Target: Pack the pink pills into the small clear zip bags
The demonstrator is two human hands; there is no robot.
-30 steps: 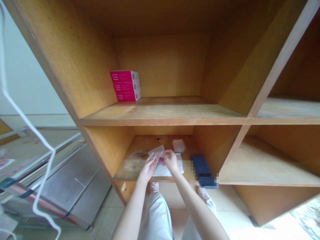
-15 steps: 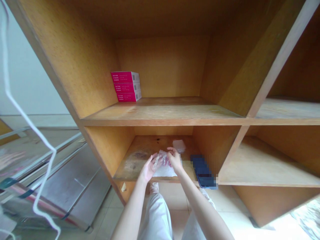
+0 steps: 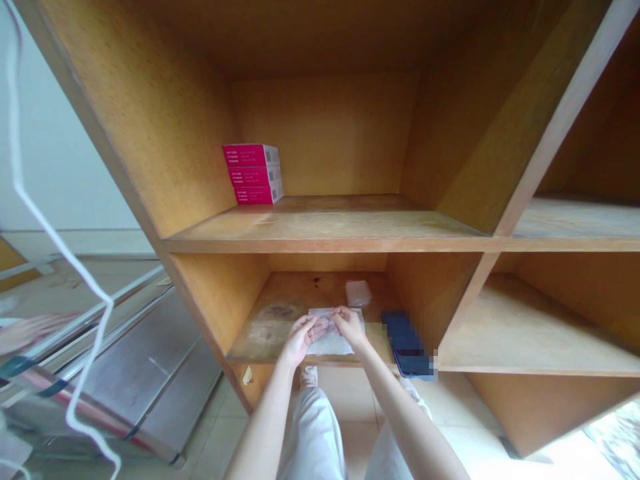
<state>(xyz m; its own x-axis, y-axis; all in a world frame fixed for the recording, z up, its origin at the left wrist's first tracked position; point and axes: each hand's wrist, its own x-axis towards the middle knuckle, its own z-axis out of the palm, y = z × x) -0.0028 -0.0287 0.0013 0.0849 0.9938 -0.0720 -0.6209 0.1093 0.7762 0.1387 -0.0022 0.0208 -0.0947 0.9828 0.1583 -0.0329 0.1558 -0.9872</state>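
Observation:
My left hand (image 3: pixel 300 340) and my right hand (image 3: pixel 349 327) meet over a small clear plastic bag (image 3: pixel 324 325) and pinch it between their fingers. The hands hide most of the bag, so its contents cannot be told. Under them lies a white sheet (image 3: pixel 330 345) on the lower wooden shelf (image 3: pixel 280 327). A smaller clear packet (image 3: pixel 359 293) rests just beyond my right hand. To the right of that hand is a flat dark blue object (image 3: pixel 406 343), pixelated and apart from my fingers.
Several stacked pink boxes (image 3: pixel 253 175) stand against the left wall of the upper shelf (image 3: pixel 325 223). Wooden dividers (image 3: pixel 435 300) flank the lower compartment. Steel-topped furniture (image 3: pixel 135 360) stands at the left, and a white cable (image 3: pixel 65 293) hangs in front of it.
My hands have drawn together and lowered the plastic bag toward the white sheet. The bag now sits mostly hidden between my fingers.

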